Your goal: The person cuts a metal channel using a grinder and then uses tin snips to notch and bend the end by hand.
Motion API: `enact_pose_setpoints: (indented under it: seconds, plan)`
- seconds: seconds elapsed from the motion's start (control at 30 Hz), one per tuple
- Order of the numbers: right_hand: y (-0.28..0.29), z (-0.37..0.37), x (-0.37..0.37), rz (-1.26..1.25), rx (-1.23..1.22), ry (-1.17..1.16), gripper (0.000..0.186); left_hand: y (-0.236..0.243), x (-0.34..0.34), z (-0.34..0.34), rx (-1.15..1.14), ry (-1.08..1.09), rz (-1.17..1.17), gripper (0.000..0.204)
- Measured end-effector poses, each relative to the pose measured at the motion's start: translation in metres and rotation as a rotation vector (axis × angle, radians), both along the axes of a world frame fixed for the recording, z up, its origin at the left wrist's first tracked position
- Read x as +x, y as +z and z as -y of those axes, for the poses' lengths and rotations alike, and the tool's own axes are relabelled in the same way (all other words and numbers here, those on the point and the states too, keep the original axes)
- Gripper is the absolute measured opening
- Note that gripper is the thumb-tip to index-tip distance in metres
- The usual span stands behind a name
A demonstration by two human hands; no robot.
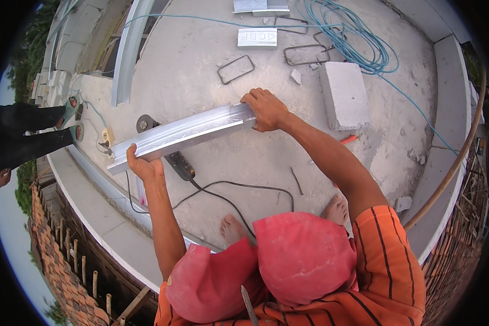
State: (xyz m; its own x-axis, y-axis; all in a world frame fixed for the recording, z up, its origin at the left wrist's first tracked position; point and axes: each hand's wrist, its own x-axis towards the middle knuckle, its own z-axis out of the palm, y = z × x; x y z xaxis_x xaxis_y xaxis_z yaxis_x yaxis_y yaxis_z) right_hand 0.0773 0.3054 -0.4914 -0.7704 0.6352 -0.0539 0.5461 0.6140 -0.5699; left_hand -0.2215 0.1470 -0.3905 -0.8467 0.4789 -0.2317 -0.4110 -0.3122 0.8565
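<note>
Both hands hold a short silvery metal channel (187, 130) off the floor, tilted with its right end farther from me. My left hand (145, 167) grips its near edge close to the left end, thumb on top. Wrapped round the right end is my right hand (264, 110), with some fingers hidden behind the metal. Beneath the channel lies an angle grinder; its disc (145, 123) shows on the far side and its dark body (179, 165) on the near side, the middle being covered.
A black cord (239, 183) loops near my bare feet. A pale block (345, 95), a red-handled tool (351, 139), bent metal rings (236, 69) and a blue hose coil (358, 41) lie on the concrete. Someone in sandals (73, 117) stands left, beside a power socket (108, 136). Low walls (452, 92) edge the floor.
</note>
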Motion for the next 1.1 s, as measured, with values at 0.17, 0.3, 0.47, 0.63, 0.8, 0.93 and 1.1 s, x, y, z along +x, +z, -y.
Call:
enact_pose_setpoints:
  seconds: [0.17, 0.3, 0.47, 0.63, 0.8, 0.93, 1.1]
  plan:
    - [0.015, -0.007, 0.006, -0.002, -0.007, -0.087, 0.068, 0.022, 0.008, -0.016, 0.126, -0.121, -0.062, 0.071]
    - [0.041, -0.022, 0.025, -0.078, 0.152, -0.066, 0.063, 0.015, 0.018, -0.005, 0.156, -0.114, -0.044, 0.07]
    - [-0.001, 0.022, 0.032, 0.003, 0.0, -0.207, 0.068, 0.0, 0.03, 0.002, 0.079, -0.212, -0.086, 0.071]
    - [-0.018, 0.021, 0.035, -0.15, 0.079, -0.243, 0.071, 0.003, 0.025, -0.001, 0.102, -0.328, -0.092, 0.069]
    - [-0.014, 0.023, 0.028, -0.161, 0.071, -0.255, 0.068, 0.003, 0.005, 0.0, -0.032, -0.408, -0.059, 0.069]
    - [0.004, 0.014, 0.049, -0.208, 0.278, -0.232, 0.06, 0.044, 0.03, 0.054, -0.777, -1.388, -0.448, 0.082]
    - [0.079, -0.007, 0.071, -0.225, 0.636, 0.031, 0.043, 0.157, 0.05, 0.059, -0.676, -1.298, -0.541, 0.081]
